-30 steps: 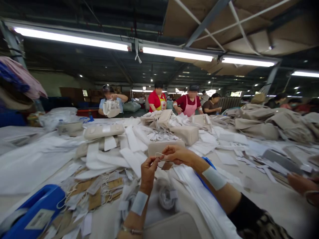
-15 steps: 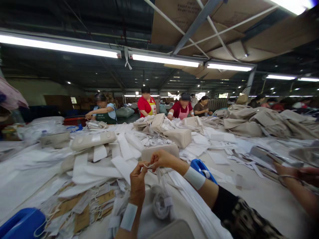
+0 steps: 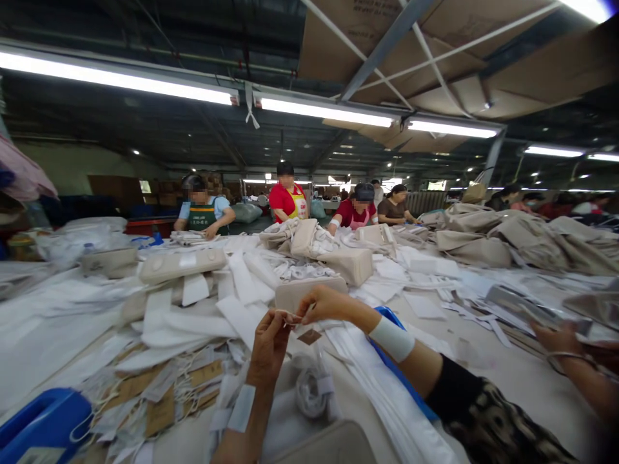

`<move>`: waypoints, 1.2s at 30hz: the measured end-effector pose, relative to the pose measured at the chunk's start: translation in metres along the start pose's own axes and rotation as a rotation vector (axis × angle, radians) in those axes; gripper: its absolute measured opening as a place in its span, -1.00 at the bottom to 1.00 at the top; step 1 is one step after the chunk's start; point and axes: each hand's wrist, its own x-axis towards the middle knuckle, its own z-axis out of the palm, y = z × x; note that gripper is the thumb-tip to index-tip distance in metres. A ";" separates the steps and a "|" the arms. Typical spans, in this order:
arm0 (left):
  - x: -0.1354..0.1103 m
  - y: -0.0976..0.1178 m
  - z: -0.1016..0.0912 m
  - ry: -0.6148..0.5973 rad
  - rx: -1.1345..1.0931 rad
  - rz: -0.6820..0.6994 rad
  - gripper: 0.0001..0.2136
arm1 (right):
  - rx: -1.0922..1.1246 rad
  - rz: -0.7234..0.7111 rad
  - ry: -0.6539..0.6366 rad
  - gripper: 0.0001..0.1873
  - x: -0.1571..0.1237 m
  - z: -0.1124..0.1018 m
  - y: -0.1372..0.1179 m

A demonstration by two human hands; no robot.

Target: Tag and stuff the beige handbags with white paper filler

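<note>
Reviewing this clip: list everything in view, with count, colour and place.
ceiling lights: several, white, overhead
table: one, pale, across the foreground
bags: many, beige, heaped on the table
straps: many, white, strewn over the table
card tags: many, brown, left of the hands
blue object: one, blue, bottom left corner
co-workers: at least four, beyond the table
co-worker's hand: one, right edge
cord: one, white, between the hands
small tag: one, brown, just below the cord
left hand: one, white wrist wrap, pinching the cord
right hand: one, white wrist wrap, pinching the cord
</note>
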 end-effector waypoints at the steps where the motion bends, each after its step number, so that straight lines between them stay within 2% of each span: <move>1: 0.000 0.001 0.001 -0.004 -0.024 0.000 -0.78 | 0.067 0.000 -0.012 -0.87 -0.002 -0.002 0.002; 5: 0.001 0.003 0.002 0.006 -0.117 0.003 -0.75 | 0.289 -0.024 0.011 -0.73 -0.011 -0.003 0.009; 9: 0.003 0.003 0.000 0.033 -0.176 -0.004 -0.76 | 0.387 -0.064 0.092 -0.73 -0.013 0.011 0.017; 16: 0.006 0.004 -0.005 0.076 -0.226 0.018 -0.76 | 0.318 -0.110 0.186 -0.85 -0.014 0.054 0.019; 20: 0.007 0.003 -0.007 0.092 -0.211 0.022 -0.75 | 0.211 -0.123 0.273 -0.76 -0.015 0.069 0.016; 28: 0.006 0.003 -0.010 0.099 -0.166 0.043 -0.76 | 0.114 -0.216 0.344 -0.68 -0.014 0.091 0.015; 32: 0.006 0.003 -0.011 0.112 -0.160 0.047 -0.75 | 0.218 -0.163 0.345 -0.58 -0.010 0.098 0.022; 36: 0.006 0.005 -0.012 0.123 -0.165 0.042 -0.74 | 0.297 -0.110 0.332 -0.57 -0.002 0.097 0.033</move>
